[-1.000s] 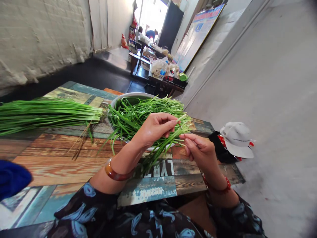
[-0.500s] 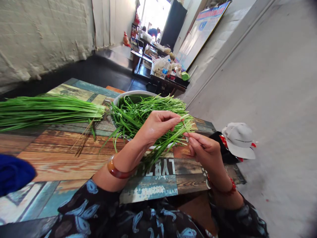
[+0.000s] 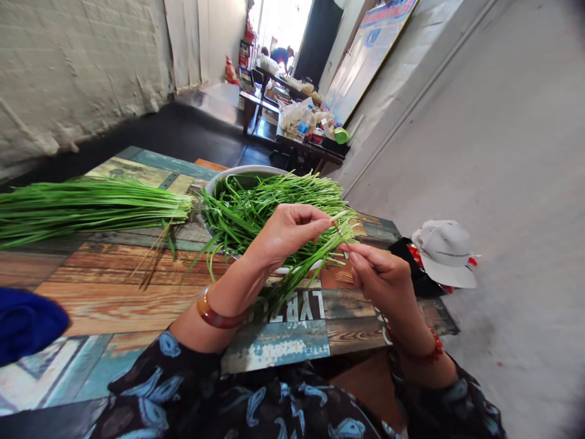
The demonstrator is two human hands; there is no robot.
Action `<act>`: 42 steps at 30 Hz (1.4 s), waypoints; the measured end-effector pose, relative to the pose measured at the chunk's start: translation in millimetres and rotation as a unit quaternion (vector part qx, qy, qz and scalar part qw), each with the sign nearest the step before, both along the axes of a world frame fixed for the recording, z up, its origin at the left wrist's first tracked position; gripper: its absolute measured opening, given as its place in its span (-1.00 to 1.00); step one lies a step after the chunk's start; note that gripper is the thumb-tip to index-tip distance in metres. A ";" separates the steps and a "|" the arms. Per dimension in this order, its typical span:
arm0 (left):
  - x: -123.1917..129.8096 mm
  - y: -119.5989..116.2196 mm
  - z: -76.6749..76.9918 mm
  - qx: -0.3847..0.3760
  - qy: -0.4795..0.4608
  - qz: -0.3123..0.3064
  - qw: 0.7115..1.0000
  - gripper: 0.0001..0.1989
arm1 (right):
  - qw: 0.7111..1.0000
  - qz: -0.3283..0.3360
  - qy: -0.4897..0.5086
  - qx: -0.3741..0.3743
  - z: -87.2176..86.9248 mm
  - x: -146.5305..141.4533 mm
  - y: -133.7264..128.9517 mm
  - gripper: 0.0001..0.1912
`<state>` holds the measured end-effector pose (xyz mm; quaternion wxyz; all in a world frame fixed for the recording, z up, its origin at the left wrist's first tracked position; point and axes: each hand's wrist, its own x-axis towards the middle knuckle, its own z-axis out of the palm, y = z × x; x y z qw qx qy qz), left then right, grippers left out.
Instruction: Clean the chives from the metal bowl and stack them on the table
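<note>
My left hand (image 3: 295, 230) pinches the pale end of a green stalk above a bowl (image 3: 214, 178) heaped with long green stalks (image 3: 274, 198). Close to its right, my right hand (image 3: 377, 268) has thumb and forefinger pressed together on a thin dark strand that runs up toward my left fingertips. Some green stalks (image 3: 299, 277) hang over the bowl's near rim below my hands. A second bundle of green stalks (image 3: 100, 204) lies on the wooden-patterned table (image 3: 114, 292) at the left, with thin brown sticks (image 3: 154, 253) beside its cut ends.
A white cap (image 3: 448, 247) rests on a black bag (image 3: 406, 262) at the table's right end. Blue cloth (image 3: 30, 323) is at the left edge. Farther back stand tables with a water bottle (image 3: 304, 123) and bags; a person (image 3: 281, 56) bends near the bright doorway.
My right hand has shifted slightly right and down, a little farther from my left hand. The view has shifted slightly. My left hand has barely moved.
</note>
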<state>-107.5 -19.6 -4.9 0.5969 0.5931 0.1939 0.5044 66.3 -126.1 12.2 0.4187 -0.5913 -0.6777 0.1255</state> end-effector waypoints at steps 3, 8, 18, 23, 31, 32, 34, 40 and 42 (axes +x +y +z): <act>1.1 0.6 -0.8 -0.003 -0.002 -0.006 1.000 -0.81 | 1.000 0.009 -0.003 -0.005 2.8 1.4 0.0 -0.72; 0.5 2.3 -0.9 -0.014 0.004 -0.024 1.000 -0.78 | 0.999 0.029 0.005 -0.016 8.4 2.6 -0.2 -0.74; 7.6 0.7 -6.9 0.019 0.005 -0.063 0.998 -0.69 | 0.996 0.064 0.053 -0.035 7.3 2.9 6.6 -0.78; 5.6 1.3 -5.4 0.104 -0.001 -0.036 0.994 -0.74 | 0.992 0.063 0.086 -0.066 10.7 2.5 6.3 -0.78; 0.2 -2.9 0.5 0.098 0.076 -0.114 0.986 -0.56 | 0.994 0.066 0.029 -0.082 12.5 4.3 7.1 -0.78; -0.3 -3.0 1.0 0.098 0.082 -0.112 0.986 -0.56 | 0.995 0.069 0.011 -0.074 12.6 6.0 6.9 -0.79; -0.7 -3.3 1.5 0.090 0.086 -0.105 0.987 -0.55 | 0.996 0.071 -0.027 -0.041 13.3 10.0 6.2 -0.79; 5.4 -7.0 -1.9 0.018 0.058 -0.119 0.991 -0.59 | 0.982 0.066 -0.152 0.086 13.0 20.5 6.2 -0.79; 8.2 -7.2 -3.5 0.001 0.055 -0.130 0.990 -0.60 | 0.975 0.060 -0.181 0.113 10.3 22.6 7.7 -0.80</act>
